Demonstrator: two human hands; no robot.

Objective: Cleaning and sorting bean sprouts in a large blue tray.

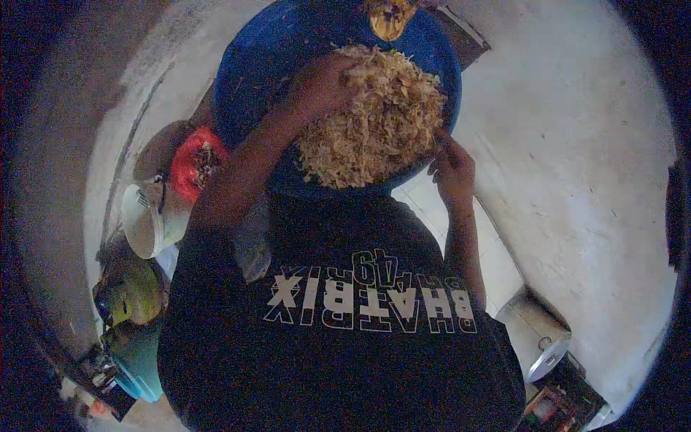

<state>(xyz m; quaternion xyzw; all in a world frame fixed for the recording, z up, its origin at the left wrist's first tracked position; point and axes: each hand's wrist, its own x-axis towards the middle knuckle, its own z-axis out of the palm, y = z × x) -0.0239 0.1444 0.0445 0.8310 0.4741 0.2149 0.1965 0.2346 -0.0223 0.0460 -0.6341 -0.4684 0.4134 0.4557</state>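
Note:
A heap of pale brown shreds and flakes (378, 124) lies in a wide blue plastic tub (253, 70) before me. What the shreds are made of, I cannot tell. My left hand (337, 81) reaches across the tub and touches the heap's upper left side; its fingertips blend into the shreds. At the right side of the tub, my right hand (454, 164) has its fingers bent against the rim and the heap's edge. Whether it pinches anything is too dim to see. A yellow-brown object (390, 21) shows at the tub's far side, partly cut off.
To my left are a red plastic bag (186, 167) with small contents, a white bucket (141, 221), a yellow-green object (137, 297) and a teal plastic container (143, 372). A metal pot (534, 324) stands behind on the right. A pale wall (572, 135) rises along my right.

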